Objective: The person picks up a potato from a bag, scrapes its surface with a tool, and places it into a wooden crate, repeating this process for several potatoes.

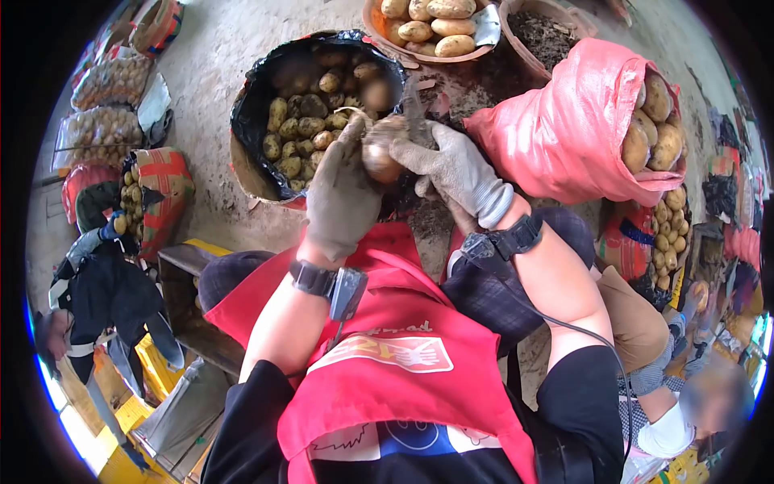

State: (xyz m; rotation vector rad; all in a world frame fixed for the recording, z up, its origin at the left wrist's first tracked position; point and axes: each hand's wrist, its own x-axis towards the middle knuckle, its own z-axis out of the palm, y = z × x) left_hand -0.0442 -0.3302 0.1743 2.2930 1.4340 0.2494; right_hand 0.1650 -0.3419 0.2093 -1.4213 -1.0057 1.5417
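Gloved in grey, my left hand [343, 198] is closed round the side of a brown potato [380, 160], which is blurred by motion. A thin pale strip [352, 110] sticks out above its fingers. My right hand [458, 171], also gloved, is closed on what looks like a knife [414, 109], its grey blade pointing up and away; the handle is hidden. The right thumb and fingers reach onto the potato. Just beyond my left hand stands a container [243, 121] lined with black plastic, with many small potatoes [310, 127] inside.
At right lies a pink sack [556, 121] with large potatoes [665, 145] in its mouth. A tub of potatoes [439, 55] and a bucket of dark scraps [516, 40] stand ahead. Other people sit at left [105, 278] and right [637, 315], near more potato sacks [165, 189].
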